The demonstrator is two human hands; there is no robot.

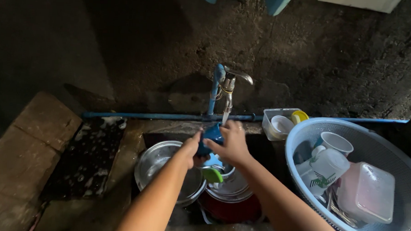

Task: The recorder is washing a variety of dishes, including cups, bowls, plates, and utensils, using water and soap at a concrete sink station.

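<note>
Both hands on a small blue cup [212,133] under the tap [228,86], water running onto it. Left hand [193,149] grips its left side, right hand [233,144] wraps over the top and right side. Below: steel bowl [160,164] at left, green scrubber [212,175] just under the cup, stacked steel dishes over a red basin [232,207]. Right: pale blue basket [300,137] with cups, a clear box [367,191] and cutlery. Small white tub [271,124] far behind the basket.
</note>
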